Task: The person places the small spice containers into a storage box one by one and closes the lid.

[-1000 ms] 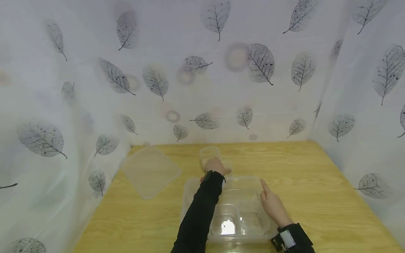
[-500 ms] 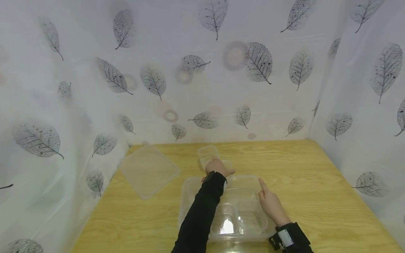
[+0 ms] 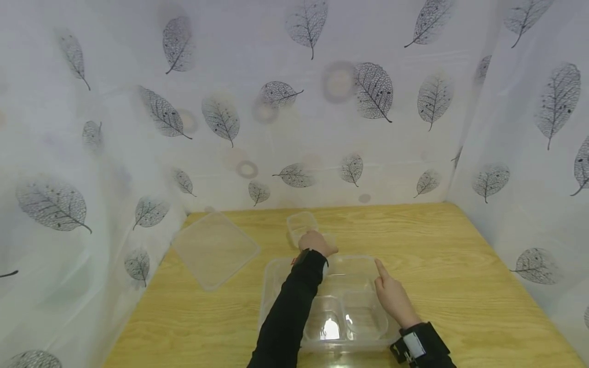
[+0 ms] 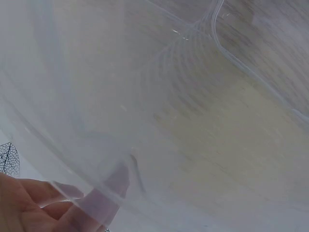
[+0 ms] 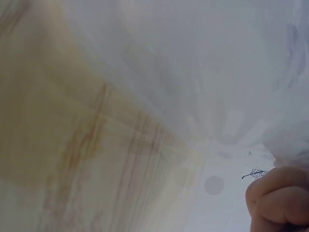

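Tray of clear plastic, split into cells, sits nearest on the worktop; it looks thin-walled, so it should be light and springy, slick, apt to slide, and best held by its rim at two opposite sides. The right hand lies at its right side, one finger straight toward the far corner and the others folded; whether they clamp the rim cannot be told. Farther off to the left, the flat lid likely flexes easily and is best lifted by an edge. The left hand reaches over the tray to the box, small and clear, just beyond it; fingers show partly through plastic in the left wrist view, but whether they pinch or only touch is unclear. The box should weigh little, could crack if squeezed hard, and offers its upper edge as a hold. No brand or writing can be read: the right strap bears a blank-looking pale patch, and the curtain behind carries only leaf prints.
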{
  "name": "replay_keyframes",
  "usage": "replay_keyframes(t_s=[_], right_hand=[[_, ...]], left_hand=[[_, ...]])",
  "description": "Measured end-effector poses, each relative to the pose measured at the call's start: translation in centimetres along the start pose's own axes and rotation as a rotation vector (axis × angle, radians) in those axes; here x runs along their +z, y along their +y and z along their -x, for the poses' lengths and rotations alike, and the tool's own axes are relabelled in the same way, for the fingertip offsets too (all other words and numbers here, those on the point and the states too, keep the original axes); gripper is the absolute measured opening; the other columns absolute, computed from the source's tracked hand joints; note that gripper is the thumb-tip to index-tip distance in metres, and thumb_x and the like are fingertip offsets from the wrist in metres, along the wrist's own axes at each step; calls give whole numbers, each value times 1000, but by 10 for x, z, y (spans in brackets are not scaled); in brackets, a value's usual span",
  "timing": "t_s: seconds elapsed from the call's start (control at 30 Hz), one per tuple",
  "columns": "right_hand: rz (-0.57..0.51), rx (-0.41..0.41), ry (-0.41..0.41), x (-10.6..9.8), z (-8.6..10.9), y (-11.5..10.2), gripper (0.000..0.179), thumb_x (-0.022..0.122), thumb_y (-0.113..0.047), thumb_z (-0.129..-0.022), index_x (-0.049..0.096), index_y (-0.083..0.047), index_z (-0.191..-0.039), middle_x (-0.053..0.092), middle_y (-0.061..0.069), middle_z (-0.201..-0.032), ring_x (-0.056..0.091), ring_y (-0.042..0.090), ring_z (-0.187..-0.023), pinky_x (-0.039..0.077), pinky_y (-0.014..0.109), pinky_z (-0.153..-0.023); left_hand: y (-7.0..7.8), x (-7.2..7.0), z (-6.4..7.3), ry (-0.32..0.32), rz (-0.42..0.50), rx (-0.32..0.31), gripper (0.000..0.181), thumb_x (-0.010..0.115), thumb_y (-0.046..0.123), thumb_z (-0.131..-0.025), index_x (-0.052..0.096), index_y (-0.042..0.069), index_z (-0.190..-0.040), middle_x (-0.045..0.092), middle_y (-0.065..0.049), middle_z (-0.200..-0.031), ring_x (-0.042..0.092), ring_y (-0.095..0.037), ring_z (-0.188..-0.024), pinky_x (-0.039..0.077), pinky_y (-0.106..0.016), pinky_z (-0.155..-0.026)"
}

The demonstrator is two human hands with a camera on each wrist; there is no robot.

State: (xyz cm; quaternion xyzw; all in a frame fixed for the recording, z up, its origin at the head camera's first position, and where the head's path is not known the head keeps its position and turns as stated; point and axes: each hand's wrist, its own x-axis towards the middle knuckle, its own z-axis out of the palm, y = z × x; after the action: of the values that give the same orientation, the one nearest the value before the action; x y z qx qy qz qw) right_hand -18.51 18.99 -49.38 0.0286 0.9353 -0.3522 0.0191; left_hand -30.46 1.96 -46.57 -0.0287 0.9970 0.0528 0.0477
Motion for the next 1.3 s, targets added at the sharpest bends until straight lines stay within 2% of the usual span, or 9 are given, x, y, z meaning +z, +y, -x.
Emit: replay_keyframes(t_s=[0.1, 0.2, 0.53, 0.67, 0.8, 0.9, 1.07, 1.13, 1.3], right_hand=[[4, -2, 1, 0, 0, 0, 50, 30, -12, -91, 19, 2, -139, 30, -2, -50, 28, 11, -41, 29, 24, -38], [5, -6, 1, 0, 1, 1, 50, 30, -12, -92, 19, 2, -139, 30, -2, -50, 28, 11, -41, 29, 24, -38], [-10, -22, 10, 2, -1, 0, 50, 30, -12, -91, 21, 3, -138, 30, -3, -49, 27, 10, -40, 28, 24, -37], [-20, -48, 12, 5, -1, -1, 49, 30, -11, -91, 21, 4, -137, 31, -2, -49, 28, 11, -41, 29, 25, -38], [-2, -62, 30, 5, -1, 0, 49, 31, -10, -91, 22, 4, -137, 31, -1, -50, 29, 11, -41, 29, 25, -38], [1, -56, 23, 3, -1, 1, 49, 30, -11, -92, 21, 3, -138, 30, -2, -49, 28, 10, -40, 29, 24, -38], [-2, -49, 5, 0, 0, 3, 50, 30, -12, -92, 19, 4, -138, 30, -3, -48, 28, 10, -40, 29, 24, -37], [1, -47, 5, -1, -1, 3, 50, 29, -12, -92, 19, 3, -138, 30, -3, -48, 27, 10, -40, 28, 23, -37], [12, -58, 3, -2, -1, 3, 50, 28, -13, -92, 18, 4, -138, 30, -3, -48, 27, 9, -40, 28, 23, -37]], left_hand=[[-1, -3, 1, 27, 26, 7, 87, 64, 63, -62, 50, -3, -117, 62, -10, -95, 59, -21, -77, 48, -29, -60], [-2, -3, 0, 69, 44, 7, 84, 66, 63, -60, 53, -1, -114, 60, -9, -100, 58, -22, -84, 49, -30, -66], [-6, -19, 0, 91, 121, 83, 98, 62, 64, -64, 37, -3, -130, 59, -16, -103, 59, -24, -81, 49, -31, -61], [-20, -29, 3, 128, 144, 183, 97, 63, 61, -64, 35, -4, -131, 59, -16, -94, 58, -24, -70, 48, -32, -54], [-39, -38, 5, 189, 150, 314, 96, 64, 56, -67, 30, -5, -133, 61, -15, -87, 58, -24, -71, 49, -33, -57], [-50, -45, 9, 219, 155, 383, 95, 65, 53, -68, 29, -4, -134, 58, -17, -101, 57, -27, -87, 49, -35, -69], [-64, -53, 21, 241, 205, 456, 96, 69, 48, -65, 28, -3, -135, 50, -22, -116, 49, -32, -105, 47, -38, -79], [-67, -53, 25, 277, 213, 507, 95, 70, 46, -64, 29, -3, -134, 49, -22, -118, 48, -33, -106, 47, -39, -78], [-71, -50, 39, 368, 136, 676, 98, 71, 47, -62, 28, -2, -135, 49, -20, -118, 50, -31, -102, 50, -36, -68]])
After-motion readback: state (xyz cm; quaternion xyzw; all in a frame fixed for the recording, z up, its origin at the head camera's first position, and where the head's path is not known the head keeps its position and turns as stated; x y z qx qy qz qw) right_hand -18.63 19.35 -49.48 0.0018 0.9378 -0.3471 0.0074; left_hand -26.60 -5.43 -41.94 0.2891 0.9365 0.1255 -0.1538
